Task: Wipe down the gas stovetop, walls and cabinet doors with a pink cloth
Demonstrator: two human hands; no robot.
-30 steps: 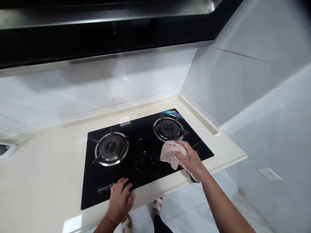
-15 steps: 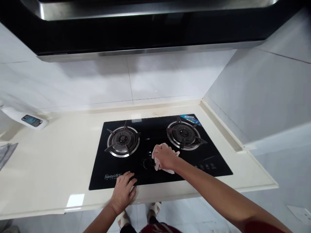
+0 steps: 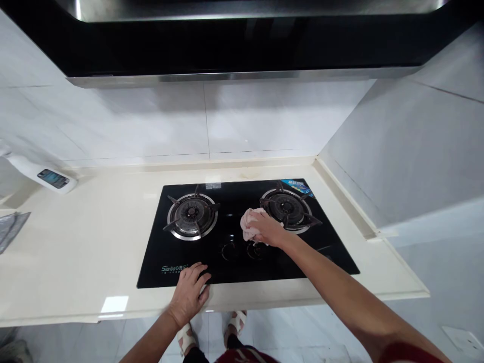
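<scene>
A black glass gas stove (image 3: 223, 275) is set into the cream countertop (image 3: 91, 232). My right hand (image 3: 266, 229) is closed around a pale pink cloth (image 3: 248, 222) and presses it on the glass between the two burners, close to the right burner (image 3: 286, 206). My left hand (image 3: 191, 290) rests on the stove's front edge by the brand lettering, its fingers spread and holding nothing. The left burner (image 3: 192, 216) lies beyond it. Two round control knobs (image 3: 229, 251) show near the front middle of the glass.
Above hangs a black range hood (image 3: 242, 48) with a steel edge. A white bottle with a dark label (image 3: 53, 177) lies tilted at the far left, behind a grey folded item (image 3: 11, 229). Tiled walls (image 3: 408, 151) rise behind and on the right.
My right hand has moved the cloth away from me, from beside the knobs toward the gap between the burners, uncovering the right knob. My left hand stays at the front edge.
</scene>
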